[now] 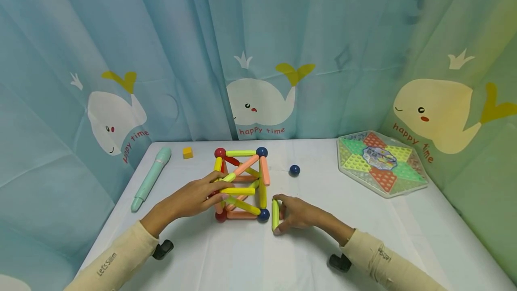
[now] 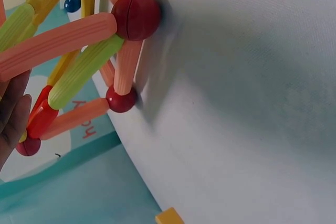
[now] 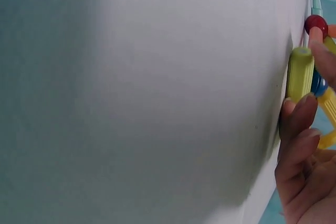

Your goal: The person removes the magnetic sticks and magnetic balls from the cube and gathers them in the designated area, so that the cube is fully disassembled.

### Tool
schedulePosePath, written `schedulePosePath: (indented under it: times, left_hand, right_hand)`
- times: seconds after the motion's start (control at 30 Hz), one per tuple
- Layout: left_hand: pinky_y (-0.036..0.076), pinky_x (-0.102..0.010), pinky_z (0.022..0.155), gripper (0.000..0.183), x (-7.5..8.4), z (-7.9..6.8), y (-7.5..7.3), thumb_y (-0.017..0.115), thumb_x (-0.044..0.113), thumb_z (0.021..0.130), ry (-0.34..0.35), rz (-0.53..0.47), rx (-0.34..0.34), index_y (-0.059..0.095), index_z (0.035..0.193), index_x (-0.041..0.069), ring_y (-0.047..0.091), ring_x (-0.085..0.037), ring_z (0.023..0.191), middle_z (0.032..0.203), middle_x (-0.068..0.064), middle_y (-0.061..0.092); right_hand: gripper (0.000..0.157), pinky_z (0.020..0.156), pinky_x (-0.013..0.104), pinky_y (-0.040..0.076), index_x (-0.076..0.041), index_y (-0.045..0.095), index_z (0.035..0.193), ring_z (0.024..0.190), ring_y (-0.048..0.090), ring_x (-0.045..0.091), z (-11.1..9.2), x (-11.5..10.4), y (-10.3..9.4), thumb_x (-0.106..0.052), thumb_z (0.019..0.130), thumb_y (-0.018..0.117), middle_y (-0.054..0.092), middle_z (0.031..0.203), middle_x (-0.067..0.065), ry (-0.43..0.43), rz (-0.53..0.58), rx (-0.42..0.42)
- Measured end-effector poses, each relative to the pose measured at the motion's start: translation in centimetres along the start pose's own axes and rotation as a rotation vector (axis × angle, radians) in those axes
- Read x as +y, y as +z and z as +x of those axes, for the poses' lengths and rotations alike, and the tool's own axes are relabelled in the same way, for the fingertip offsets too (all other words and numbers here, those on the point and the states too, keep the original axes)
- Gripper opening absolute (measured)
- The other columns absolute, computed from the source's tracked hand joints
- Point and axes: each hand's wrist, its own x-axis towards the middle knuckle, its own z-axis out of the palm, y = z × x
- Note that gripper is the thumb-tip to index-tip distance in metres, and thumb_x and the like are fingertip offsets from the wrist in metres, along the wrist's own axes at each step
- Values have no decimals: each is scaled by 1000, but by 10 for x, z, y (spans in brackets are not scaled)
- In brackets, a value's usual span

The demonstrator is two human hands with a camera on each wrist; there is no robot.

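A box-like frame of magnetic rods and balls (image 1: pixel 242 215) stands on the table, with salmon, yellow, lime and red rods. My left hand (image 1: pixel 198 196) grips its left side at the upper corner, its fingers covering the ball or rod ends there. A yellow rod (image 1: pixel 241 191) runs rightward from those fingers. In the left wrist view, a red ball (image 2: pixel 137 16) joins several rods at the bottom. My right hand (image 1: pixel 298 213) pinches a lime magnetic rod (image 1: pixel 275 214) lengthwise between thumb and fingertips, just right of the frame's lower blue ball (image 1: pixel 263 215).
A loose blue ball (image 1: pixel 294 170) lies right of the frame. A yellow cube (image 1: pixel 187 152) and a mint-green stick-shaped toy (image 1: pixel 151 179) lie to the left. At the back right is a hexagonal game board (image 1: pixel 351 178). A whale-print curtain (image 1: pixel 323 102) hangs behind the table.
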Motion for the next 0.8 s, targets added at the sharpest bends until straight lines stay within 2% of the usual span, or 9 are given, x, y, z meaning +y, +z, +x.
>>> schedulePosePath:
  times: [0.1,0.2,0.33,0.5,0.63,0.8]
  left_hand:
    - [57,-37,91,39,0,0,0,57,35,103,1,5,-3,60,139,22,61,-17,106,139,-4,51]
    - [57,-37,92,39,0,0,0,57,36,103,1,9,-4,60,139,22,61,-17,107,140,-4,51]
    - [57,-37,92,39,-1,1,1,57,36,103,7,14,2,59,140,24,61,-17,108,140,-4,51]
    - [57,-38,93,40,-2,0,0,57,37,103,4,12,5,59,141,24,62,-18,109,141,-4,50]
    - [57,-40,92,39,-2,1,1,56,36,103,2,-9,2,60,139,22,62,-20,108,140,-5,51]
    - [57,-39,91,39,-1,1,1,54,37,104,-12,-30,-11,59,140,23,62,-19,107,141,-5,51]
  right_hand:
    - [93,85,38,47,-2,39,149,87,56,15,-2,4,-6,-30,75,89,64,96,-2,-52,0,-12]
    - [77,74,32,50,-1,44,145,78,57,14,-5,9,-18,-30,84,82,65,98,0,-110,21,9]
    - [51,58,29,53,1,53,135,62,57,14,-5,8,-39,-25,95,71,65,100,7,-172,109,113]
    - [36,59,42,56,-1,58,127,57,58,18,1,-8,-59,-23,99,65,67,91,10,-201,198,279]
    - [35,61,48,56,-3,59,126,57,60,23,11,-21,-64,-25,100,62,70,87,9,-203,216,370]
    - [49,55,37,54,-4,54,138,56,61,26,22,-33,-62,-36,101,61,72,89,14,-171,265,419]
